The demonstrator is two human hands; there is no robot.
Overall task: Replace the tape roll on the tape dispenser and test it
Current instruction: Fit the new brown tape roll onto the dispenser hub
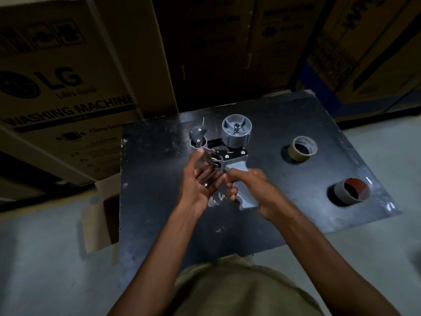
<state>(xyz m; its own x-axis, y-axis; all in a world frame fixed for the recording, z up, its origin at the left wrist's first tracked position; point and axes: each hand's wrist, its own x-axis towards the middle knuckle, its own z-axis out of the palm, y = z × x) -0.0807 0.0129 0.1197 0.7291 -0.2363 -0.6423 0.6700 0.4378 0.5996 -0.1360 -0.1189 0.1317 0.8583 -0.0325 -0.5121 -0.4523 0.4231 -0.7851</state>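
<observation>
Over black tabletop's point(159, 213) middle, my right hand point(252, 188) grips grey plastic tape dispenser point(235, 131).
Left hand point(200, 179) open, thumb touching its metal plate point(207, 156).

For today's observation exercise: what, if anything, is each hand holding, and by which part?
The right hand grips the tape dispenser by its grey handle; the left hand steadies its metal front end.

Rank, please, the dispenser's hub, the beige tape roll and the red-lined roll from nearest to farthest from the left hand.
1. dispenser's hub, just beyond the left hand.
2. beige tape roll, to the right.
3. red-lined roll, farthest right.
</observation>
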